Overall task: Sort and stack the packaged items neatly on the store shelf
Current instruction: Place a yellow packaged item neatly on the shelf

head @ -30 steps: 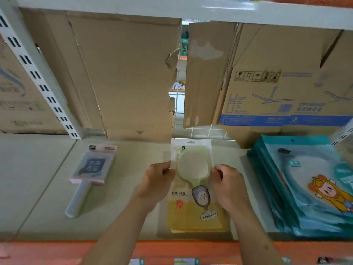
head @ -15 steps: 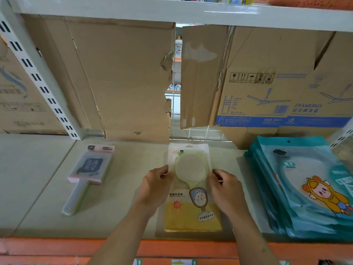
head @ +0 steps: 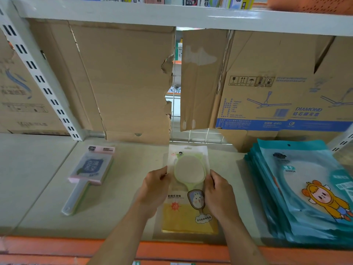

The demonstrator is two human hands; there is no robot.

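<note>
A clear and yellow packet holding a green hand mirror (head: 189, 169) lies flat in the middle of the grey shelf (head: 124, 188), its top toward the back. My left hand (head: 154, 190) grips its left edge and my right hand (head: 219, 194) grips its right edge. At the right stands a stack of teal mirror packets (head: 305, 192) with a cartoon figure on top. A pink-topped packet with a long clear handle (head: 89, 171) lies alone at the left.
Brown cardboard boxes (head: 124, 83) line the back of the shelf, one printed with a ceiling fan (head: 277, 100). A white slotted upright (head: 38, 77) rises at the left. Another shelf board (head: 172, 16) hangs overhead. An orange rail (head: 57, 247) edges the front.
The mirror packet has slid a little farther back on the shelf with both hands still on its edges. The view has tilted slightly.
</note>
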